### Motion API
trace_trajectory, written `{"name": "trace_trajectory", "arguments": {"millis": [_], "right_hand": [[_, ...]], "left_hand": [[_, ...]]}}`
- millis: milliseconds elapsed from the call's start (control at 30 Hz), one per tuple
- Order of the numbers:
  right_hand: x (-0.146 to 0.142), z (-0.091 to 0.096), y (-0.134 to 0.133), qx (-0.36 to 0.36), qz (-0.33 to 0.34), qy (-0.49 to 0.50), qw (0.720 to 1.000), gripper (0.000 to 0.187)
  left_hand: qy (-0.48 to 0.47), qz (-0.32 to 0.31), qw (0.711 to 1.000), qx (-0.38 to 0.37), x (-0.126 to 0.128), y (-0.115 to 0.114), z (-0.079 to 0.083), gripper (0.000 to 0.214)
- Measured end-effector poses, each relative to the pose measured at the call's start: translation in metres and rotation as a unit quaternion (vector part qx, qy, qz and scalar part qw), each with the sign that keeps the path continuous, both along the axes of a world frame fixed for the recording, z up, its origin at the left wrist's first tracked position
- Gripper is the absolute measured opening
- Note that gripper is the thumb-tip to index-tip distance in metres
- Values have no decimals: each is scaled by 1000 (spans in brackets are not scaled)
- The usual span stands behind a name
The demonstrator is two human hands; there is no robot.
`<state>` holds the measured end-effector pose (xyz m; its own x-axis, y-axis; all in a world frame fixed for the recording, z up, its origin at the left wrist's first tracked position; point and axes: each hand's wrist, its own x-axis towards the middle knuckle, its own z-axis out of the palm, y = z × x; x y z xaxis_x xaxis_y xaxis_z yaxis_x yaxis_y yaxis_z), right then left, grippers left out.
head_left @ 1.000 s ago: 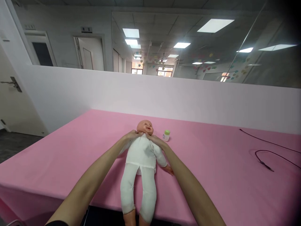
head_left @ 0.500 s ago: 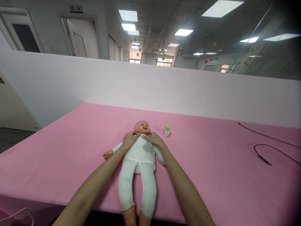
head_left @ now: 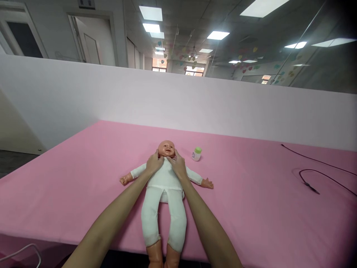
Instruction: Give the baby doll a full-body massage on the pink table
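A baby doll [head_left: 166,179] in white cloth lies on its back on the pink table cover, head at the far end, feet over the near edge. My left hand [head_left: 154,163] is at the doll's neck and shoulder on the left, thumb on the upper chest, fingers curled up beside its jaw. On the other side my right hand [head_left: 177,163] mirrors it, thumb under the chin and fingers around the neck's side. Some fingertips are hidden behind the doll. Right of its head stands a small white bottle [head_left: 196,154] with a green cap.
The pink cover [head_left: 245,208] spreads over the table up to a low white wall [head_left: 223,108]. A dark thin cable [head_left: 320,173] lies at the right. A white cable [head_left: 23,250] hangs at the lower left, by the near edge.
The doll's head has turned to face more upright. Its arm on the right now lies stretched outward. My right hand has shifted slightly left, closer in under the chin.
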<state>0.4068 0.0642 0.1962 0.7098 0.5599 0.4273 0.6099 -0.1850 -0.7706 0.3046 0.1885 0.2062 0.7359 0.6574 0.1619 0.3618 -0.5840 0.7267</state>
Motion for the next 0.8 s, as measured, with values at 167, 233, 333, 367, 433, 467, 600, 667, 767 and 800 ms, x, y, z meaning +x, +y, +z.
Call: {"name": "trace_trajectory", "arguments": {"millis": [167,233,333,367,433,467,600,667,767,800], "right_hand": [[-4,11,-12,-52,20,-24,998,58],[-3,13,-21,-58,39,-15,997,57],[9,16,-40,-48,20,8,999,49],[15,17,-47,-42,1,11,999,46],[28,20,-63,-30,-42,5,999,42],[35,23,-71,-27,-64,-1,998,40],[54,32,-97,-44,-155,-16,987,36],[59,32,-103,-50,-191,-27,980,37],[66,25,-102,-44,-206,-61,976,43],[68,22,-101,-40,-201,-80,975,46]], "left_hand": [[14,-21,998,-51,0,4,3,56],[-32,-9,999,-22,-6,-5,9,62],[-175,-55,979,86,-13,-30,25,63],[-213,-102,967,97,-12,-41,31,59],[-244,-195,949,41,0,-62,43,48],[-243,-221,944,-24,9,-72,48,42],[-206,-186,853,-441,62,-97,56,19],[-192,-149,797,-553,88,-101,53,21],[-193,-116,768,-599,115,-101,43,38],[-197,-109,758,-612,122,-100,40,43]]}}
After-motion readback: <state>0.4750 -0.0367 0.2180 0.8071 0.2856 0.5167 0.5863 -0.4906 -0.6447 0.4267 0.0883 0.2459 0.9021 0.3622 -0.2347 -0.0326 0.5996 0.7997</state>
